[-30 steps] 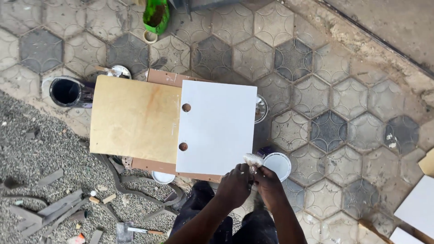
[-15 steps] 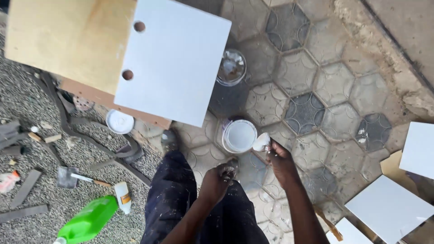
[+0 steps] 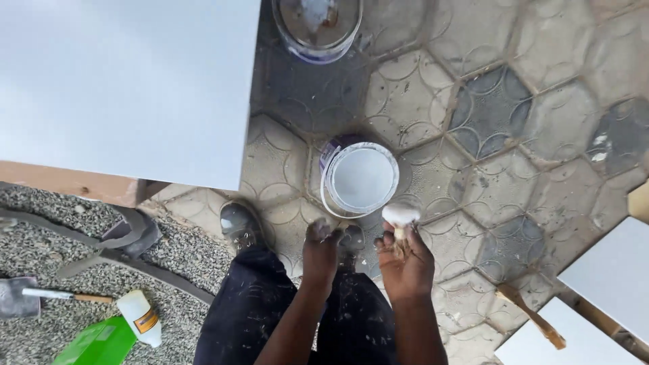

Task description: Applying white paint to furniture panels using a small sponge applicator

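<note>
My right hand [image 3: 405, 260] grips a small wad of cloth or sponge [image 3: 400, 215] loaded with white paint, held just beside a round can of white paint [image 3: 359, 178] on the paved floor. My left hand [image 3: 320, 250] hangs next to it with paint-smeared fingers loosely curled, holding nothing. A large white painted board [image 3: 128, 88] fills the upper left, resting on a brown board [image 3: 67, 182].
A second can with paint residue [image 3: 318, 27] stands at the top. My shoe [image 3: 238, 224] and dark trousers are below. White panels [image 3: 612, 274] lie at the right with a wooden stick [image 3: 531, 316]. A green bottle [image 3: 101, 341], white tube [image 3: 138, 316] and scraper [image 3: 20, 297] lie on gravel.
The view has dropped closer to the floor and the paint can. My hands moved from the white board's corner down beside the can, the right still holding the wad.
</note>
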